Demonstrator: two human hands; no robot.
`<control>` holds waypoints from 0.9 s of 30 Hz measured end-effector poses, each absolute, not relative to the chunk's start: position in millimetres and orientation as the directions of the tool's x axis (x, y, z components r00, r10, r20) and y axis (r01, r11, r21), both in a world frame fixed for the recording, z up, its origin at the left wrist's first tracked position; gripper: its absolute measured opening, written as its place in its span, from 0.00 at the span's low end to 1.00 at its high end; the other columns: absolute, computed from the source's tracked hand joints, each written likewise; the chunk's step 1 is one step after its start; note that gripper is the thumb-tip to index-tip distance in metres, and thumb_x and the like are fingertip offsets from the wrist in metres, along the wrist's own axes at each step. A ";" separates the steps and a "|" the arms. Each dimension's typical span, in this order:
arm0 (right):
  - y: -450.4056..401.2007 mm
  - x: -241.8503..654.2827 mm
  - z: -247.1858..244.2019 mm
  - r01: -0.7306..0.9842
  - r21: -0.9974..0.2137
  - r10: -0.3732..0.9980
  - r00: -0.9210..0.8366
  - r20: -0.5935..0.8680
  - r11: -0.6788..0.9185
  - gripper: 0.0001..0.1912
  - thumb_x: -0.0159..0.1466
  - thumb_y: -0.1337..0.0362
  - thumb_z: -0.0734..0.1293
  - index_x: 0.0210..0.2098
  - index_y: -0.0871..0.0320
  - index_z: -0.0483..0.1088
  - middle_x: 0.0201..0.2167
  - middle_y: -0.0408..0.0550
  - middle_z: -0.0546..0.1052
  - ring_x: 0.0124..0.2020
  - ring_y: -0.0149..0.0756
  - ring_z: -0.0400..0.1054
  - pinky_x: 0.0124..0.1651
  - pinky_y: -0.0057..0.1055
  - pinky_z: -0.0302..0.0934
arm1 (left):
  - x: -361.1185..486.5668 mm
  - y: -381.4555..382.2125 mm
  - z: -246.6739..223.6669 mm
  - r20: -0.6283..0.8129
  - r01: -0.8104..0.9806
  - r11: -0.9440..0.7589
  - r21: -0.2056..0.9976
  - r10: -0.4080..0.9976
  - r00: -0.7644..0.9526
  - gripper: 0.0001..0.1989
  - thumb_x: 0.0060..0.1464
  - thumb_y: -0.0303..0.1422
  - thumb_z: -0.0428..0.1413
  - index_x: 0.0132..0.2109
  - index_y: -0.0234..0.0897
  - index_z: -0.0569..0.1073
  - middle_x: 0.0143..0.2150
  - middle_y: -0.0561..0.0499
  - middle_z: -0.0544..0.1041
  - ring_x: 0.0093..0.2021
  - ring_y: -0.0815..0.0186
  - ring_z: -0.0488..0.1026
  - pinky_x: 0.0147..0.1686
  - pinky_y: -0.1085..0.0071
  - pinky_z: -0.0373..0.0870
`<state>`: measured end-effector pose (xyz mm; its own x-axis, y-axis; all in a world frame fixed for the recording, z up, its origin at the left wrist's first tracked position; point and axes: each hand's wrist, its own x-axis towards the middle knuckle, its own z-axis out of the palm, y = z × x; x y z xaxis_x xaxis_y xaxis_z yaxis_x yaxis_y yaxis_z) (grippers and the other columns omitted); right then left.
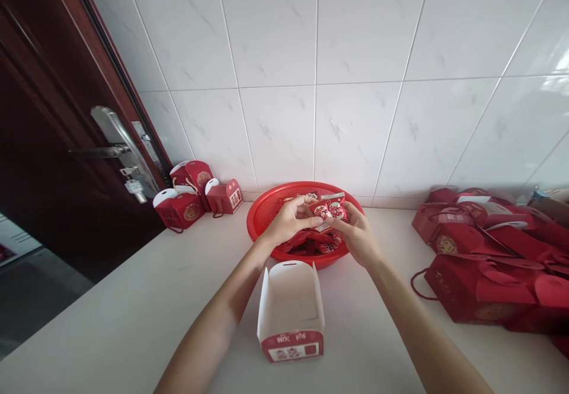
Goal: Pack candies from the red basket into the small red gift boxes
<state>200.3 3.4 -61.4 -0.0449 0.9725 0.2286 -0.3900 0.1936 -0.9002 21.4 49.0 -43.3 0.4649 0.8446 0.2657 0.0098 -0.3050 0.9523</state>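
Observation:
Above a red plastic basket (pixel 262 207), both my hands hold small red candy packets. My left hand (pixel 291 219) pinches a red packet (pixel 320 209) between thumb and fingers. In my right hand (pixel 353 234) is another red packet with white lettering (pixel 338 207), its fingers closed on the edge. The two packets overlap, and the hands nearly meet. Below them, more red packets (pixel 311 243) lie in the basket. An open box (pixel 291 343), white inside and red with white print outside, stands between my forearms, in front of the basket; its visible inside is bare.
Several closed red gift boxes (pixel 180 209) stand at the left by the wall. A pile of red boxes (pixel 480 287) with rope handles covers the right side of the white table (pixel 186 299). White tiles (pixel 275 133) rise behind, and a dark door (pixel 53 115) with keys is at left.

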 end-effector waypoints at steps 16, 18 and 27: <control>4.6 198.9 -64.7 -0.399 -0.892 0.968 -0.033 0.248 0.215 0.22 0.52 0.61 0.80 0.45 0.52 0.76 0.46 0.47 0.83 0.49 0.48 0.77 0.53 0.44 0.72 | -39.8 87.3 -46.0 0.238 0.490 -0.344 0.801 0.934 0.266 0.11 0.46 0.38 0.63 0.36 0.39 0.81 0.41 0.46 0.84 0.43 0.54 0.79 0.45 0.64 0.73; 4.6 198.6 -65.2 -0.400 -0.892 0.970 -0.030 0.242 0.210 0.21 0.52 0.61 0.79 0.45 0.52 0.75 0.45 0.47 0.83 0.47 0.47 0.77 0.52 0.44 0.72 | -43.2 87.8 -50.1 0.152 0.566 -0.317 0.761 0.935 0.320 0.07 0.42 0.35 0.64 0.32 0.40 0.81 0.38 0.47 0.84 0.41 0.54 0.79 0.41 0.65 0.72; 3.8 199.3 -65.7 -0.386 -0.900 0.973 -0.029 0.229 0.201 0.22 0.52 0.60 0.79 0.45 0.54 0.75 0.44 0.48 0.83 0.45 0.46 0.77 0.49 0.42 0.72 | -28.8 105.8 -66.1 -0.091 0.758 -0.274 0.592 0.912 0.401 0.10 0.35 0.32 0.66 0.29 0.40 0.76 0.30 0.54 0.80 0.32 0.60 0.76 0.30 0.71 0.66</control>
<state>199.3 3.8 -65.7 -0.0295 0.9729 0.2294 -0.3862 0.2006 -0.9003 -28.8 105.8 -66.1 0.4007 0.9117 -0.0908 0.7578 -0.2741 0.5921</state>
